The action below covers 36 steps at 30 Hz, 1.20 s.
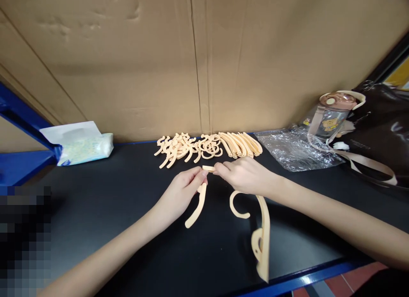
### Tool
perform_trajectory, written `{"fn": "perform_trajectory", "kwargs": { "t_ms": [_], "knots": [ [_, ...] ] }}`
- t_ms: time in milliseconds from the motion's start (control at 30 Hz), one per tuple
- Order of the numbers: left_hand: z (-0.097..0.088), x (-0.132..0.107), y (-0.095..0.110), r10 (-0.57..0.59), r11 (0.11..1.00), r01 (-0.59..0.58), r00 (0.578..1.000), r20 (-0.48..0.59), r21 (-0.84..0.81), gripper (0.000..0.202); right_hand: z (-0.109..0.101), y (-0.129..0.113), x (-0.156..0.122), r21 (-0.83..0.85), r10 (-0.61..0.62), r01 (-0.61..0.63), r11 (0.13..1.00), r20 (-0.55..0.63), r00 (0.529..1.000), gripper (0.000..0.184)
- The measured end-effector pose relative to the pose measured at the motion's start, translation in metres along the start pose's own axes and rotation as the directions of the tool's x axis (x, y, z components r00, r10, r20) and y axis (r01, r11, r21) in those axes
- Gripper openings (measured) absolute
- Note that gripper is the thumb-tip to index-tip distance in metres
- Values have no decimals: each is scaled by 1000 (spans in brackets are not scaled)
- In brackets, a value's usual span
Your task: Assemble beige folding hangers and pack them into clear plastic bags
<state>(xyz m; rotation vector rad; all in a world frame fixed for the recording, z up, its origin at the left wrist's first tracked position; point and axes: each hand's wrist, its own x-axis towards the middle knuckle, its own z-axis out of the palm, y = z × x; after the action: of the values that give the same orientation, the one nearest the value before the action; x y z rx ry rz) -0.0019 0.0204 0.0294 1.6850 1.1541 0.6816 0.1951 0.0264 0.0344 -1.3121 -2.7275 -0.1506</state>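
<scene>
My left hand (pixel 188 184) is closed, pinching a short curved beige hanger piece (pixel 196 214) that hangs down below the fingers. Just above its fingertips, a flat beige end (pixel 208 168) spans the gap to my right hand (pixel 239 174), whose fingers are closed on it. Which piece that end belongs to is hidden by the fingers. Beneath my right hand are a beige hook (pixel 232 203) and a long curved hanger arm (pixel 264 233) with a looped part near its lower end. Whether these two lie on the table or hang from the hand I cannot tell.
Behind the hands lie a heap of small beige hanger pieces (pixel 179 148), several hooks (pixel 209 147) and a row of long arms (pixel 241 144). A tissue pack (pixel 86 148) is at left. Plastic film (pixel 297 150), a strapped bottle (pixel 334 118) and a dark bag (pixel 380 131) are at right.
</scene>
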Motion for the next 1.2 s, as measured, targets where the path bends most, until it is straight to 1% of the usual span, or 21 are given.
{"fn": "perform_trajectory", "kwargs": {
  "t_ms": [100,133,200,267,300,333,433,500,567,700,767,800,867,933,967,1000,1033,1067,1100,1167,1200],
  "knots": [
    [0,-4,10,73,957,-34,989,-128,287,33,-2,-8,2,29,75,-75,997,1,997,29],
    [0,-4,13,97,931,-35,983,-154,364,33,-3,-10,3,79,94,-93,992,-5,996,33],
    [-2,-4,19,129,907,-50,978,-164,418,33,-6,-13,5,309,125,-114,944,-17,992,34],
    [-2,-6,23,163,909,-90,975,-149,406,35,-8,-10,8,608,175,-118,785,-35,984,33],
    [0,-9,24,183,907,-112,973,-139,406,35,-8,-6,9,712,212,-118,692,-45,976,33],
    [2,-12,26,200,900,-134,972,-121,414,35,-9,1,10,772,259,-122,624,-57,964,34],
    [4,-19,29,192,873,-152,980,-41,463,36,-10,28,12,840,422,-151,520,-99,901,36],
    [-5,-11,30,161,867,-127,987,-29,482,39,-13,42,10,882,495,-153,446,-101,863,35],
    [-26,12,27,176,864,-114,981,-84,490,38,-18,47,6,921,530,-143,361,-77,844,32],
    [-77,73,12,141,864,2,959,-247,503,29,-23,37,-1,972,538,-127,199,0,843,18],
    [-88,89,5,147,876,17,942,-300,482,32,-24,32,-6,983,532,-115,142,22,847,15],
    [-87,91,4,158,886,6,936,-314,463,38,-24,31,-10,988,530,-103,117,26,848,14],
    [-75,83,4,170,912,-37,940,-295,408,50,-25,31,-19,996,542,-74,59,31,840,12],
    [-55,62,9,121,956,-65,976,-182,287,63,-24,34,-31,999,586,-50,14,33,810,13],
    [-45,49,12,70,981,-57,995,-66,184,70,-23,35,-36,999,609,-46,20,24,793,15],
    [-35,37,15,-38,996,47,991,131,-70,70,-21,35,-42,997,622,-49,64,-1,783,17],
    [-27,25,16,-116,956,179,958,264,-231,63,-19,35,-47,985,618,-66,157,-46,785,18],
    [-21,16,17,-173,919,260,942,289,-298,51,-17,35,-51,952,596,-94,292,-104,796,18],
    [-15,9,16,-206,888,306,932,298,-342,42,-14,33,-54,882,560,-130,452,-167,812,17],
    [-8,1,12,-246,870,340,927,283,-357,32,-10,27,-59,627,449,-200,753,-269,852,14],
    [-6,0,10,-250,873,340,927,278,-350,30,-8,23,-59,467,383,-214,858,-305,872,12]
  ]
}}
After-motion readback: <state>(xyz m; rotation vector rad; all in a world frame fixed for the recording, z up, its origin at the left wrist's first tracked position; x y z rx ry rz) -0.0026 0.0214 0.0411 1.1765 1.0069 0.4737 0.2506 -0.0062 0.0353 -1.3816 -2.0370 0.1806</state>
